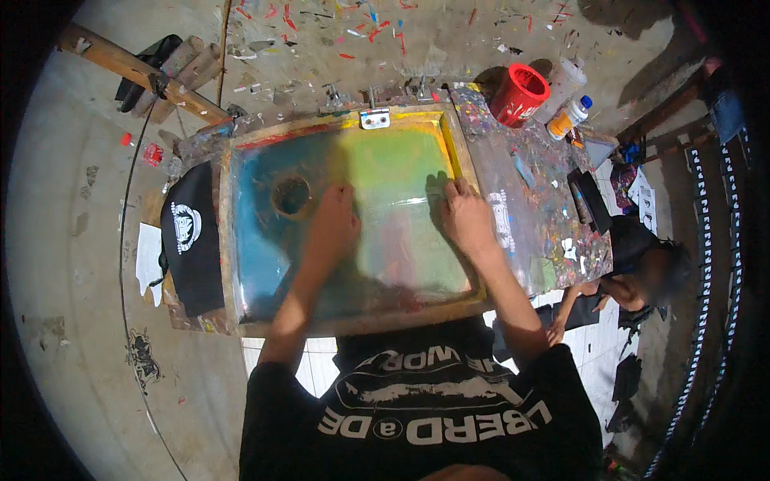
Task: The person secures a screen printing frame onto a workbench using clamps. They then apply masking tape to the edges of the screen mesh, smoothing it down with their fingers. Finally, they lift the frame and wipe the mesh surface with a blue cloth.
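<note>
Spanning the bench (553, 180): a shallow screen frame (464, 152), rough wooden rails around taut mesh (401, 160), teal at left, yellow-green at right; both hands are over it.
Left hand (341, 215): near the mesh's middle, fingers curled in narrow; cannot tell whether they pinch anything.
Right hand (467, 210): by the right rail, fingers bunched; cannot tell what they hold, if anything.
Pale streak (409, 202): thin, glossy, between the hands; tape or glare, unclear.
Brown ring (291, 196): round, over the teal area, beside the left hand.
Clamp (374, 119): shiny metal, on the far rail.
Black fabric (188, 240): limp, white-printed, beside the left rail.
Red pot (520, 96): cylindrical, paint-smeared; contents unclear.
Bottle (565, 120): white, blue-capped, near the pot; contents hidden.
</note>
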Tool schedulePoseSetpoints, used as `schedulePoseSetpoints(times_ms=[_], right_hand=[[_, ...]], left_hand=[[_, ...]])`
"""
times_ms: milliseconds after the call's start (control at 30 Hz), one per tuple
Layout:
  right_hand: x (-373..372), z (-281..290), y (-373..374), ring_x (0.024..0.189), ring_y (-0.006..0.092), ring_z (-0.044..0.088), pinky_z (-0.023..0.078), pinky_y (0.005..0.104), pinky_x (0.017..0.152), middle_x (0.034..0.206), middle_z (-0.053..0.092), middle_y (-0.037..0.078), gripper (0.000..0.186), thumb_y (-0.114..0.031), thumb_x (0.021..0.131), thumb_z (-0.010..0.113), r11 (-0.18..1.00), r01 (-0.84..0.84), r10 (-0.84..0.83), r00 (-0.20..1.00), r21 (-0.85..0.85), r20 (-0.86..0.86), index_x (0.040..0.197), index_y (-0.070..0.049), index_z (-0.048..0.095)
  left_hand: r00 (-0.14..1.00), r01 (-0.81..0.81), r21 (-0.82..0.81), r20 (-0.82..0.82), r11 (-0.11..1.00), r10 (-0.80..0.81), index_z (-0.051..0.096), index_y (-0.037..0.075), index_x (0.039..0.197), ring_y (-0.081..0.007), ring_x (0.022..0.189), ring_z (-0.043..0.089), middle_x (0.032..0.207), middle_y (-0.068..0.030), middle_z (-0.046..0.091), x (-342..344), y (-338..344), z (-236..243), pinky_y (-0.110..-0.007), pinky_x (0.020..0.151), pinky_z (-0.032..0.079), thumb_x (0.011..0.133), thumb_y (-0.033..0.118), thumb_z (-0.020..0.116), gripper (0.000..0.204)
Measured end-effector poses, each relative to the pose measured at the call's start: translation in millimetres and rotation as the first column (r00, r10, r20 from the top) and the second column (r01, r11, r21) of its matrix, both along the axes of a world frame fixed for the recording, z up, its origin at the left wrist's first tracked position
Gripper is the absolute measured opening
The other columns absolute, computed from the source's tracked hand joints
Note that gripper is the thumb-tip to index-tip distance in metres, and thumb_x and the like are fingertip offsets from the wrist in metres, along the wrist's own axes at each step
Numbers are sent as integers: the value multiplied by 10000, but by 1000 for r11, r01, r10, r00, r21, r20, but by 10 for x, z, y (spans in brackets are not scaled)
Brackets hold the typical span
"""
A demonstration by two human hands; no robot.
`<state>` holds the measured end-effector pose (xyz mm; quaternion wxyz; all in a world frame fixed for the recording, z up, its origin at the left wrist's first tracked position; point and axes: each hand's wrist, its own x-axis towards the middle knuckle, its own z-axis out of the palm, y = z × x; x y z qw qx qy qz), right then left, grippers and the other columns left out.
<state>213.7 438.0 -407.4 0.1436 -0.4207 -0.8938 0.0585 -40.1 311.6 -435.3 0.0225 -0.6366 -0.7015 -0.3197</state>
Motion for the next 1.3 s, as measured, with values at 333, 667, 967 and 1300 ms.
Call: schedulePoseSetpoints(times_ms=[333,667,967,1300], right_hand=[[-282,-189,-63,1115,365,600,492,487,956,1136,636,189,332,-179,864,687,996,-16,18,999,-82,28,1139,1,635],[-759,7,187,1183,388,589,459,507,1006,1220,650,210,368,-164,860,682,996,-75,71,993,-41,-90,1187,3,654],[-2222,-128,343,1274,401,555,416,491,1106,1344,644,159,598,-211,781,760,691,-720,719,677,59,-157,1356,-106,637],[-1103,199,-201,873,335,698,552,428,823,971,758,107,227,-250,879,745,691,-719,599,622,-66,-504,1055,-118,799]], left_hand=[[986,155,-88,82,984,-148,594,35,1093,-375,1057,544,1099,-178,542,317,78,-95,-493,907,458,894,126,664,230],[990,-127,-189,-81,974,113,564,1,1304,-415,1207,519,1305,-253,540,202,-180,-13,-530,1031,419,981,301,624,445],[952,-182,11,-247,983,179,606,2,1220,-401,1162,556,1192,-233,599,-499,-518,93,-543,1023,422,916,297,666,428],[892,368,-212,-195,905,-408,650,67,923,-356,766,623,782,-117,597,-510,-561,984,-466,716,501,865,129,716,108]])
